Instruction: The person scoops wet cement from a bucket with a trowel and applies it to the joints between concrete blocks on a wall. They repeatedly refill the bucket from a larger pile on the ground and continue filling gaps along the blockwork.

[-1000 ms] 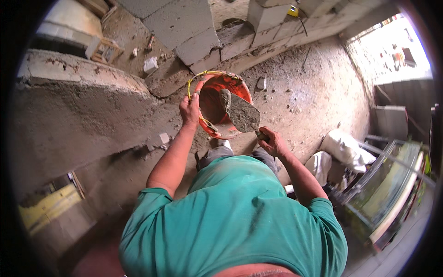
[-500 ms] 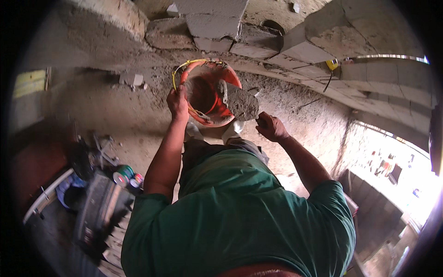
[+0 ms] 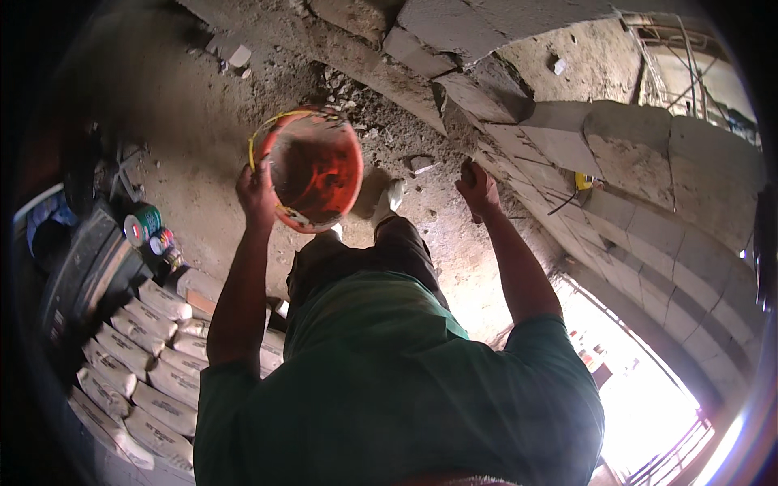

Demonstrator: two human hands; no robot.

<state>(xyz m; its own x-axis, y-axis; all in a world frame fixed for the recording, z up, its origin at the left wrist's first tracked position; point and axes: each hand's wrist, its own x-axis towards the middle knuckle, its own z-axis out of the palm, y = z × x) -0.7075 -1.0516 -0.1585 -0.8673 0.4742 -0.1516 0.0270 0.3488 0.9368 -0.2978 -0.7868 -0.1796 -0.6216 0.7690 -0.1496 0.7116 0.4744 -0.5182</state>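
Note:
My left hand (image 3: pixel 257 193) is closed on the rim of an orange-red bucket (image 3: pixel 350 174), beside its yellow handle (image 3: pixel 253 146). Grey mortar smears the bucket's inside, which is partly blurred. My right hand (image 3: pixel 480 193) is closed, out to the right beside the low block wall (image 3: pixel 519 146). It grips a trowel (image 3: pixel 459 130), whose mortar-coloured blade is hard to tell from the wall behind it.
Paper sacks (image 3: pixel 166 405) lie stacked at lower left, near a green can (image 3: pixel 143 224). Rubble (image 3: pixel 344 97) lies along the wall's foot, and a loose chunk (image 3: pixel 421 164) is on the floor. A yellow tool (image 3: pixel 583 181) rests on the wall at right.
My view has turned to the right. The bucket has shifted left with my left hand. My right hand has moved the trowel away from the bucket toward the wall.

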